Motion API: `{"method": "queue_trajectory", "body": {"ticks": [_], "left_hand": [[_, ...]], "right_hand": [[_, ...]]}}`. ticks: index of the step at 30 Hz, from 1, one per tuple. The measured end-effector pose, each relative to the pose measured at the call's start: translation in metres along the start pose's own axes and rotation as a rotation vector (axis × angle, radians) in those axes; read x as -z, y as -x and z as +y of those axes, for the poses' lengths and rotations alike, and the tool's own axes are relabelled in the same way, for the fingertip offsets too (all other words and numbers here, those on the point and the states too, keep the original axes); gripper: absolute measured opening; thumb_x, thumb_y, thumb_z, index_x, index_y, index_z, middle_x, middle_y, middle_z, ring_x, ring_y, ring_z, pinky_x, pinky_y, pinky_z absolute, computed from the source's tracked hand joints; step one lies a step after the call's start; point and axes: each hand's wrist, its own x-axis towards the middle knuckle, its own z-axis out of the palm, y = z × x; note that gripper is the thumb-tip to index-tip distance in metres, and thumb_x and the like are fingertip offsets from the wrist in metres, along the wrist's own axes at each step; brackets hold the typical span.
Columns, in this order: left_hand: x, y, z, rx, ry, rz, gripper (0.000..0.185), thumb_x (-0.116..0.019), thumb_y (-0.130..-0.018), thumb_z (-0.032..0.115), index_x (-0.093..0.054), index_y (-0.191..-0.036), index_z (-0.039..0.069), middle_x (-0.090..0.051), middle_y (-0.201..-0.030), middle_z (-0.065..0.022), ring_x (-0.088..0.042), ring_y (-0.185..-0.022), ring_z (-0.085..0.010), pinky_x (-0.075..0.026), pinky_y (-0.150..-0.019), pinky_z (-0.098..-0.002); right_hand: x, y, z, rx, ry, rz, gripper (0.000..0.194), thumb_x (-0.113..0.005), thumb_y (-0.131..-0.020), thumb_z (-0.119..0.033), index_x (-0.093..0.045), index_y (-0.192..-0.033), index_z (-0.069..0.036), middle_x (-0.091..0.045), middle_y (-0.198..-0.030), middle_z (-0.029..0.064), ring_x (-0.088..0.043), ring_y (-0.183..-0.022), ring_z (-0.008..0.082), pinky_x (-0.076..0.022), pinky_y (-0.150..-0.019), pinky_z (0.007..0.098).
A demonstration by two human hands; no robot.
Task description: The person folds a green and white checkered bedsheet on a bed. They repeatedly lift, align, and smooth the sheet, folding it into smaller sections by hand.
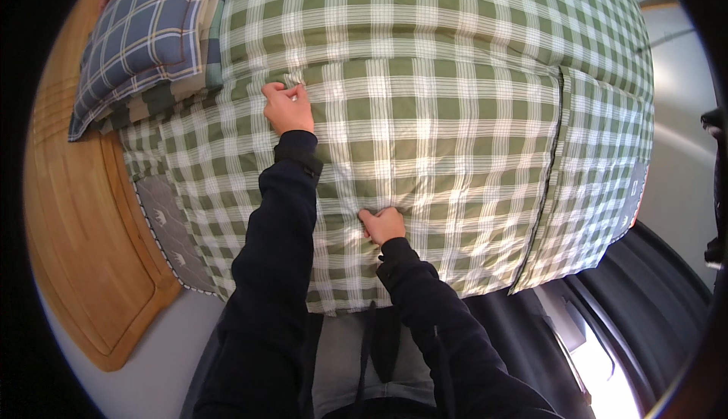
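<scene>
A green-and-white checked quilt (443,151) covers the bed in front of me, with a crosswise fold beyond my hands. My left hand (289,109) is stretched forward near that fold, its thumb and fingers pinching the quilt's cloth. Closer to my body, my right hand (384,225) has its fingers curled down on the same quilt, and small creases spread around it. The fingertips of the right hand are partly hidden in the cloth. Along the right part of the quilt runs a dark-lined edge (549,180), where one layer lies over another.
A blue plaid pillow (142,26) rests on a green-and-beige plaid one (145,103) at the left, by the wooden headboard (91,237). Grey quilted bedding (170,231) with crown motifs shows at the near left corner. Dark curtains (642,271) hang at the lower right.
</scene>
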Motion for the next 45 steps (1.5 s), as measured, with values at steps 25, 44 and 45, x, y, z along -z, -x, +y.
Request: {"method": "queue_trajectory", "body": {"ticks": [25,44,45], "left_hand": [[0.0,-0.003,-0.006,-0.046,0.061,-0.015,0.031,-0.075,-0.081,0.013,-0.051,-0.099,0.004,-0.072,-0.079,-0.0084,-0.066,-0.075,-0.0349,-0.051,-0.07,-0.0447],[-0.007,0.003,-0.021,-0.072,0.206,0.07,0.023,-0.074,-0.081,0.013,-0.057,-0.095,0.006,-0.072,-0.081,-0.0067,-0.067,-0.071,-0.0304,-0.052,-0.068,-0.04],[-0.008,0.005,-0.021,-0.065,0.218,0.077,0.023,-0.074,-0.08,0.013,-0.057,-0.095,0.007,-0.073,-0.081,-0.0066,-0.067,-0.071,-0.03,-0.052,-0.068,-0.0397]], "right_hand": [[0.0,0.003,-0.003,-0.003,-0.019,0.031,0.047,-0.065,-0.074,-0.047,-0.07,-0.049,-0.008,-0.061,-0.046,0.0056,-0.063,-0.051,0.0221,-0.0546,-0.064,0.0333],[-0.004,-0.001,0.0,0.006,-0.045,0.047,0.047,-0.067,-0.075,-0.044,-0.068,-0.049,-0.005,-0.06,-0.045,0.0065,-0.06,-0.044,0.0213,-0.0527,-0.058,0.0324],[-0.003,0.001,-0.001,0.003,-0.048,0.049,0.047,-0.067,-0.075,-0.043,-0.068,-0.049,-0.004,-0.059,-0.045,0.0066,-0.059,-0.043,0.0213,-0.0525,-0.057,0.0323]]}}
